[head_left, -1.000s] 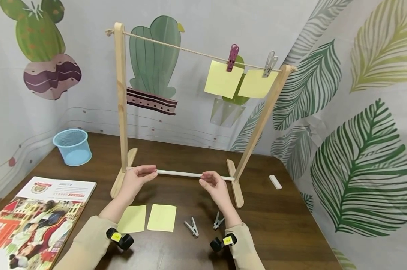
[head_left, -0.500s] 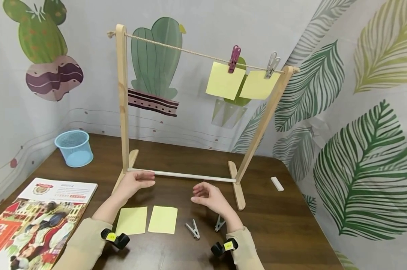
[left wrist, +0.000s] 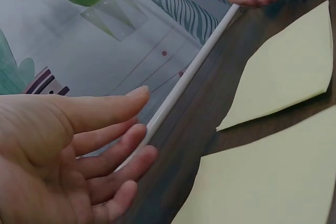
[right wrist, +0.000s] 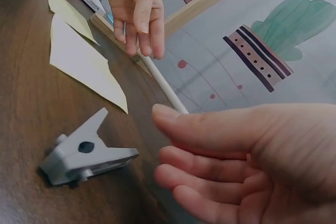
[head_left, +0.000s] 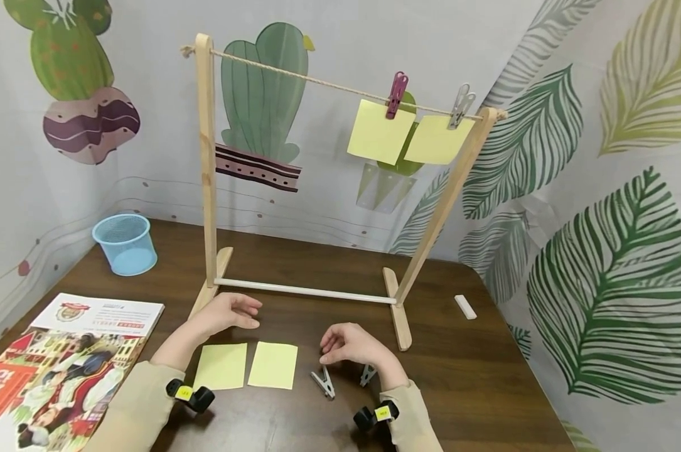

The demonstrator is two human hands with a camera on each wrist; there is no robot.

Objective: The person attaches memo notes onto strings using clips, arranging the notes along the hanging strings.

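My left hand (head_left: 227, 312) hovers over the table behind two yellow paper notes, its fingers relaxed and holding nothing. The left note (head_left: 221, 366) and the right note (head_left: 273, 365) lie flat side by side. My right hand (head_left: 354, 345) is loosely curved with nothing in it, its fingertips just above a grey clothespin (head_left: 322, 382). A second grey clothespin (head_left: 368, 375) lies partly hidden under that hand. Behind both hands stands a wooden frame with a white crossbar (head_left: 306, 290). In the right wrist view the nearer clothespin (right wrist: 86, 148) lies left of the thumb.
A rope (head_left: 295, 74) spans the frame's posts; a purple clothespin (head_left: 396, 95) and a grey one (head_left: 461, 107) hold two yellow notes on it. A blue mesh basket (head_left: 127, 248) and a magazine (head_left: 63, 370) are on the left, a white block (head_left: 465, 307) on the right.
Both hands have left the white crossbar. The right hand has come down toward the near clothespin, and the left has drawn slightly back toward the notes.
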